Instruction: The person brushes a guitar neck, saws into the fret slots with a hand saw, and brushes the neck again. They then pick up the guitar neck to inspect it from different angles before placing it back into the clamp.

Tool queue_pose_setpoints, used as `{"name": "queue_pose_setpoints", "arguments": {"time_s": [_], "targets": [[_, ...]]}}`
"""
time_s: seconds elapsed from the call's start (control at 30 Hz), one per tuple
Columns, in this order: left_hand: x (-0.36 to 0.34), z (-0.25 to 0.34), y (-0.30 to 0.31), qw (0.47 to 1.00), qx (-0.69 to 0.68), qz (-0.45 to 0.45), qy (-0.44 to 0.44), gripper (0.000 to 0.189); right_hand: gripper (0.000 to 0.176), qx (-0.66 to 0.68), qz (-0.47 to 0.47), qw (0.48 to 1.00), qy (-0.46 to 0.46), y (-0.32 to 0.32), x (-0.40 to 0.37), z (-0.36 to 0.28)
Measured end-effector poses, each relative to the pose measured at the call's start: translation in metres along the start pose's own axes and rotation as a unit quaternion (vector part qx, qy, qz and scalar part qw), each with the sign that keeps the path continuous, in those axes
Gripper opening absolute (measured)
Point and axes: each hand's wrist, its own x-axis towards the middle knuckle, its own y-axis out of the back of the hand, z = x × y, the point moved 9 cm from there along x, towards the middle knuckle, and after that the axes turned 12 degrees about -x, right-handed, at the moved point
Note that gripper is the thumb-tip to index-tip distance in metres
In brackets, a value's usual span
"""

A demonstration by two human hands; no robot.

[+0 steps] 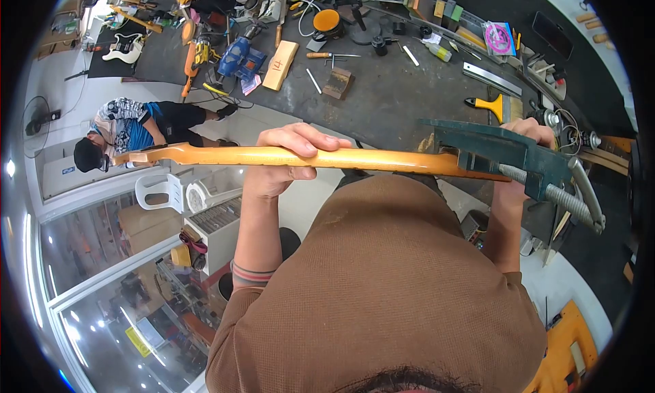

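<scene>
A glossy amber guitar neck (389, 162) lies sideways across the view, its headstock end at the left. My left hand (290, 151) is wrapped round the neck left of centre, fingers on top and thumb below. At the right, a dark green clamp (491, 142) with a threaded screw sits at the neck's other end. My right hand (529, 137) is beside the clamp, partly hidden behind it; a few bent fingers show above, and what they grip is hidden.
A dark workbench (382, 106) holds a blue vise (240, 59), a wood block (280, 65), a yellow-handled brush (491, 106), a steel ruler (491, 79) and an orange-lidded tin (327, 22). Another person (136, 123) stands at the left. A white chair (160, 192) is nearby.
</scene>
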Motion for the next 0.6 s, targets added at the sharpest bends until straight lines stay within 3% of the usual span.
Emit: {"name": "queue_pose_setpoints", "arguments": {"time_s": [0.33,0.4,0.47,0.53,0.6], "targets": [[-0.015,0.002,-0.018,0.999,0.03,0.016,-0.025,0.033,0.045,0.072,-0.003,0.997,-0.02,0.014,-0.014,0.01],[-0.015,0.004,-0.022,0.999,0.036,0.02,-0.029,0.034,0.043,0.045,0.087,0.992,-0.084,0.02,-0.021,0.014],[-0.016,0.006,-0.025,0.998,0.042,0.024,-0.034,0.034,0.05,0.059,0.067,0.992,-0.094,0.034,-0.036,0.032],[-0.017,0.008,-0.03,0.998,0.047,0.023,-0.039,0.036,0.05,0.143,0.223,0.941,-0.212,0.058,-0.062,0.059],[-0.019,0.011,-0.032,0.998,0.049,0.024,-0.038,0.036,0.05,0.147,0.229,0.935,-0.229,0.07,-0.072,0.071]]}}
